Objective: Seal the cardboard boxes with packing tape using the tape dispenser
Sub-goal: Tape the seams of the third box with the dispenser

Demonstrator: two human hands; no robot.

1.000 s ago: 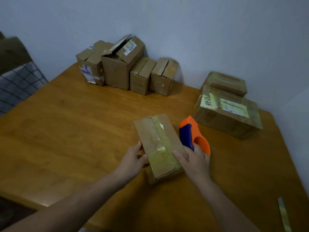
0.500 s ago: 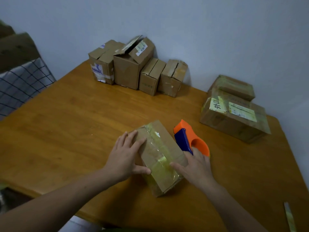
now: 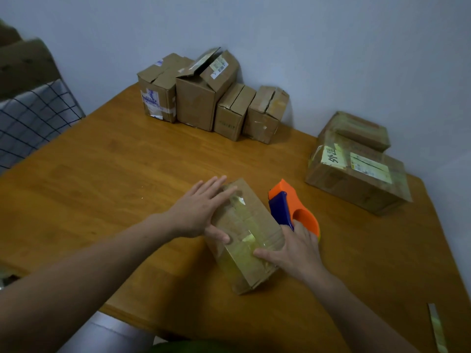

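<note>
A small cardboard box (image 3: 251, 230) lies on the wooden table (image 3: 122, 174), with a strip of clear tape running along its top. My left hand (image 3: 201, 208) lies flat on the box's far left part, fingers straight and pressing the tape. My right hand (image 3: 293, 248) rests against the box's near right edge, thumb on the top, fingers loosely spread. The orange and blue tape dispenser (image 3: 291, 207) stands on the table just right of the box, touching the back of my right fingers.
Several cardboard boxes (image 3: 204, 95) stand in a row against the wall at the back. Two stacked boxes (image 3: 356, 169) sit at the right. A strip of tape (image 3: 437, 327) lies near the table's right front edge. A checked cloth (image 3: 30, 118) lies at the left.
My left hand has slid from the box's near left side up along its top toward the far end. The right hand stays at the box's near right edge.
</note>
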